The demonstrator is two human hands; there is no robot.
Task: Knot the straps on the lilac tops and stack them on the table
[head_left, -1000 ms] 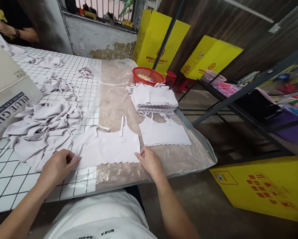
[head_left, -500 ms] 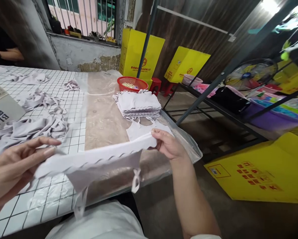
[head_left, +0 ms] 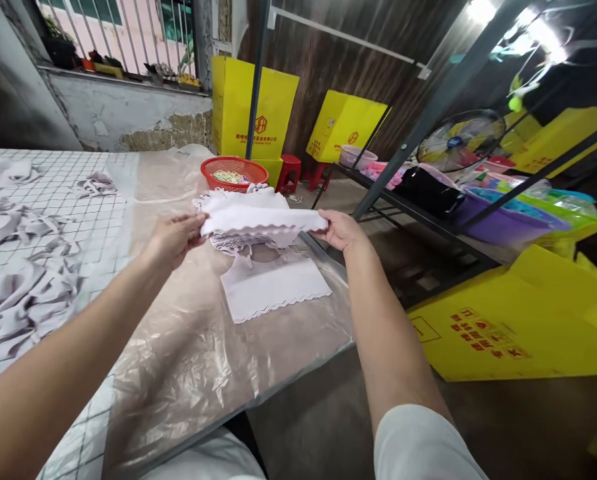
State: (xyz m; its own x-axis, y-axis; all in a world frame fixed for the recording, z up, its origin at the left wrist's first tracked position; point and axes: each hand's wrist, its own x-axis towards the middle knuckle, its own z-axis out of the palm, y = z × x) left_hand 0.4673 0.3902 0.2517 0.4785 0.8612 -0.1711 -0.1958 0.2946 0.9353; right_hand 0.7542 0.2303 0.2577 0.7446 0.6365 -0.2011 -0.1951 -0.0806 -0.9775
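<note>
Held garment [head_left: 266,219] and both hands have moved away from the wearer since the earlier frame, from above the near edge of the counter [head_left: 188,373] to above the stack of garments [head_left: 232,243]. Nearest on the plastic-covered surface, a single garment [head_left: 277,288] lies flat, scalloped hem toward the wearer. To its left, a loose pile of cloth [head_left: 28,293] lies crumpled.

Farther out, the held pale piece is stretched level between two grips. Expected handling: light, soft and limp, with little risk of breakage; the middle would likely sag without tension. Suitable hold points are the two ends of the scalloped edge. The left hand [head_left: 177,239] is closed on the left end, and the right hand [head_left: 339,230] pinches the right end; the hands are well apart. Contact between the held piece and the stack cannot be determined. Beyond them stands a red basket [head_left: 211,176].
</note>
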